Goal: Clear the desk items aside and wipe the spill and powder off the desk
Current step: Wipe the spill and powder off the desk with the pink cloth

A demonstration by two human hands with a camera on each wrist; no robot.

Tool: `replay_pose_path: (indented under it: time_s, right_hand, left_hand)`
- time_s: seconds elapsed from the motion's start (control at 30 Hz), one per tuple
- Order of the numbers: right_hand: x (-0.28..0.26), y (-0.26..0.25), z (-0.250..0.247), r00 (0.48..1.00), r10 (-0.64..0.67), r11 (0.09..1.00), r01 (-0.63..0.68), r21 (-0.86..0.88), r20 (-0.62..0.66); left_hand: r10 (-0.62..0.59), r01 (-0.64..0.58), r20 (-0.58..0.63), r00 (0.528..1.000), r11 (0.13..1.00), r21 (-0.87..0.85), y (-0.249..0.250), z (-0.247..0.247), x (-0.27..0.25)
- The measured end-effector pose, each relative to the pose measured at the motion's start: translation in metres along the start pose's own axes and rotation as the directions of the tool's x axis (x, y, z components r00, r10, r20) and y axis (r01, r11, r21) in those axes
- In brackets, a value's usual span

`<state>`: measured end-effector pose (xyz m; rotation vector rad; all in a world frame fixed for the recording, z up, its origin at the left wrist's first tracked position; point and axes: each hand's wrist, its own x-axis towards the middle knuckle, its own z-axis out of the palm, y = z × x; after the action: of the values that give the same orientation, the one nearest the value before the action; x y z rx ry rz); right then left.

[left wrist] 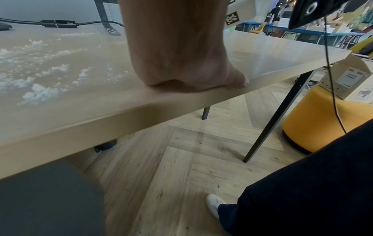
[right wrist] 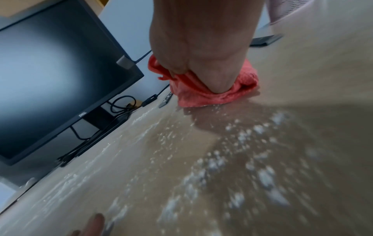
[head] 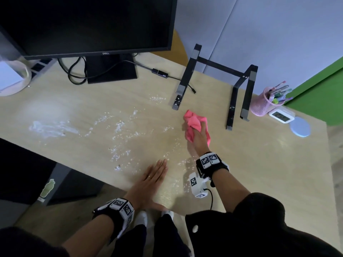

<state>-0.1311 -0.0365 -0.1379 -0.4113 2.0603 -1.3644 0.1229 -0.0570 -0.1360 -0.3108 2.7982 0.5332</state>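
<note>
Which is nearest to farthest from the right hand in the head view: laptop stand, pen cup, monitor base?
From the right hand, which grips the pink cloth:
1. Laptop stand, just beyond the hand, its feet on either side.
2. Pen cup, far right.
3. Monitor base, back left.

I count one tabletop (head: 259,164) under my two hands: my left hand (head: 150,182) and my right hand (head: 199,138). One pink cloth (head: 193,123) is here. One monitor (head: 89,25) stands at the back, with one black stand (head: 215,84) on two legs to its right. One pink pen cup (head: 259,104) holds several pens; I cannot tell exactly how many. Just beside it I see one small white clock (head: 281,115) and one round blue coaster (head: 300,126). The powder (head: 118,127) lies in many scattered clumps, too many to count, plus one smeared white patch (head: 52,127) at the left.
</note>
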Motion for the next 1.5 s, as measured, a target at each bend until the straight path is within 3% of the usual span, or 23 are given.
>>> replay_pose_path:
  time_s: [0.1, 0.23, 0.43, 0.57, 0.7, 0.87, 1.0, 1.1, 1.13, 1.2, 1.3, 1.37, 1.5]
  right_hand:
    - [0.005, -0.026, 0.009, 0.991, -0.08, 0.997, 0.079, 0.019, 0.103]
    - [0.002, -0.028, 0.008, 0.973, -0.052, 0.994, 0.028, 0.109, 0.224]
    - [-0.02, -0.017, -0.013, 0.927, -0.098, 0.994, 0.075, 0.078, 0.362]
    - [-0.036, 0.004, -0.029, 0.928, -0.093, 0.992, 0.116, -0.043, 0.361]
    - [-0.068, 0.015, -0.048, 0.932, -0.106, 0.994, 0.104, 0.024, 0.347]
    - [-0.117, 0.036, -0.061, 0.969, -0.084, 0.994, 0.097, -0.043, 0.231]
    - [-0.159, 0.044, -0.056, 0.99, -0.03, 0.999, 0.027, 0.024, 0.14]
    - [-0.183, 0.042, -0.05, 0.981, -0.011, 0.992, -0.014, 0.128, 0.194]
    - [-0.186, 0.044, -0.048, 0.977, -0.012, 0.995, -0.01, 0.101, 0.214]
    - [-0.187, 0.052, -0.046, 0.977, -0.048, 0.987, 0.079, -0.14, 0.208]
    - [-0.185, 0.067, -0.051, 0.942, -0.179, 0.798, 0.308, -0.518, 0.284]
    - [-0.183, 0.072, -0.054, 0.926, -0.239, 0.69, 0.374, -0.62, 0.293]
    - [-0.186, 0.079, -0.05, 0.932, -0.227, 0.65, 0.36, -0.669, 0.281]
  left_hand:
    - [-0.014, 0.014, 0.01, 1.0, 1.0, 0.005, 0.001, -0.001, 0.0]
    - [-0.025, 0.024, 0.007, 1.0, 0.999, 0.036, 0.001, 0.0, 0.0]
    - [-0.012, 0.013, -0.013, 1.0, 0.998, 0.055, 0.003, -0.001, 0.0]
    - [-0.015, 0.015, -0.003, 1.0, 0.998, 0.064, 0.003, 0.0, -0.001]
    - [-0.004, 0.004, 0.006, 1.0, 0.998, 0.059, 0.001, 0.001, -0.001]
    - [-0.004, 0.003, 0.022, 1.0, 0.996, 0.087, -0.001, 0.004, 0.0]
    - [-0.003, 0.003, -0.001, 1.0, 0.995, 0.096, -0.002, 0.008, 0.001]
    - [0.015, -0.015, -0.01, 1.0, 0.999, 0.046, -0.003, 0.011, 0.001]
    - [0.029, -0.028, -0.024, 0.999, 0.999, 0.041, -0.004, 0.012, 0.0]
    - [0.033, -0.028, -0.08, 0.996, 0.998, 0.06, -0.007, 0.01, -0.006]
    - [-0.04, 0.051, -0.146, 0.988, 0.996, 0.07, -0.023, 0.0, -0.021]
    - [-0.107, 0.121, -0.162, 0.981, 0.989, 0.079, -0.042, -0.006, -0.036]
    - [-0.268, 0.276, -0.1, 0.958, 0.957, 0.085, -0.089, -0.009, -0.076]
